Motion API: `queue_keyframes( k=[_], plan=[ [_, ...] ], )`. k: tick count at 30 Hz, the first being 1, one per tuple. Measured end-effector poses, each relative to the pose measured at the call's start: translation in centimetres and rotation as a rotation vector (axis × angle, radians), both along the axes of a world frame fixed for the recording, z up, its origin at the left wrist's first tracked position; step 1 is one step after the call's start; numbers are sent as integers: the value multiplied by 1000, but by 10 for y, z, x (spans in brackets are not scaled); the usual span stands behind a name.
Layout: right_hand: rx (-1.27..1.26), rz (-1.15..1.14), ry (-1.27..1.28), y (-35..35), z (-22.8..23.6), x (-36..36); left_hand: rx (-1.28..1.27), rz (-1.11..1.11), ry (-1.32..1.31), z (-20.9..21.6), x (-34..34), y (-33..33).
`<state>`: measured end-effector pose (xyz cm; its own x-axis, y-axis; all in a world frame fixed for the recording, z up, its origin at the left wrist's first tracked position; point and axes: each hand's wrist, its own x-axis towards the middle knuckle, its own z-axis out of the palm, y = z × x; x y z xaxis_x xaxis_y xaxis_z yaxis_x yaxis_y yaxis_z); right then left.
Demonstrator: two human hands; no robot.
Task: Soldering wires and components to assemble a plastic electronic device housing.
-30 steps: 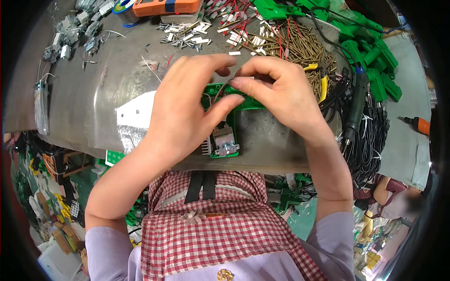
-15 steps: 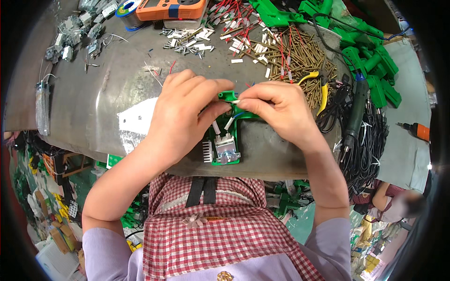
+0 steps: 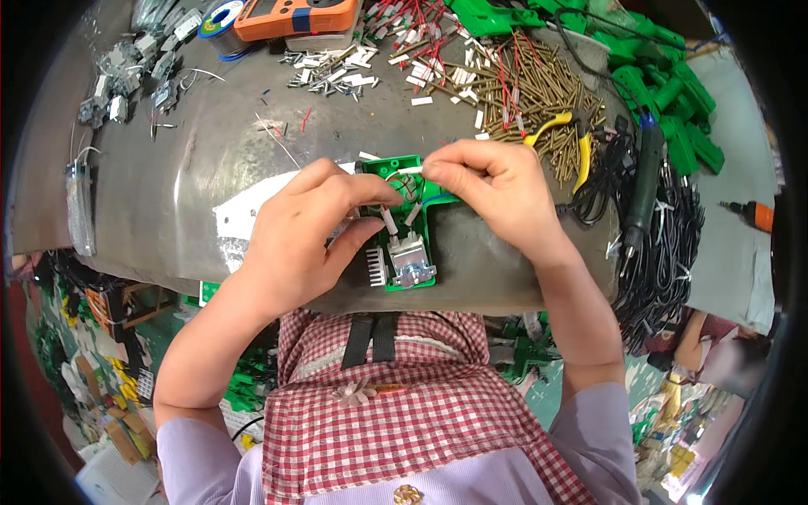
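A green plastic housing (image 3: 427, 229) lies on the workbench in front of me. Inside its lower part sits a silver metal component (image 3: 411, 259) with a short shaft, beside a finned metal heat sink (image 3: 376, 267). Two white-sleeved wires (image 3: 389, 221) run up from the component. My right hand (image 3: 497, 189) pinches a small white sleeve (image 3: 410, 171) between thumb and forefinger over the housing's upper end. My left hand (image 3: 307, 231) is at the housing's left side, thumb and forefinger apart; its forefinger tip reaches over the thin wires inside.
At the back lie brass-coloured rods (image 3: 539, 80), white sleeves with red wires (image 3: 421, 42) and an orange meter (image 3: 295, 18). To the right are yellow-handled pliers (image 3: 583, 160), a soldering iron (image 3: 644, 185), black cables (image 3: 661, 269) and green housings (image 3: 673, 101). Metal parts (image 3: 135, 63) lie far left.
My left hand has moved down and left from the housing's top, its finger and thumb now apart. The right hand has shifted slightly, still pinching the white sleeve. More of the housing's upper part shows.
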<state>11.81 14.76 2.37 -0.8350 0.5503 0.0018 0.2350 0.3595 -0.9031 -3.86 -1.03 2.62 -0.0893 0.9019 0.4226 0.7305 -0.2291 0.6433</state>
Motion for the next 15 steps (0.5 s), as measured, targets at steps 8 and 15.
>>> queue_keyframes(
  k=[8,15],
  plan=[
    [460,-218,212,-27,5,34,-277,-351,228,17,-25,23],
    [150,-49,-5,-74,-31,48,-316,-542,376,30,-25,40]
  ],
)
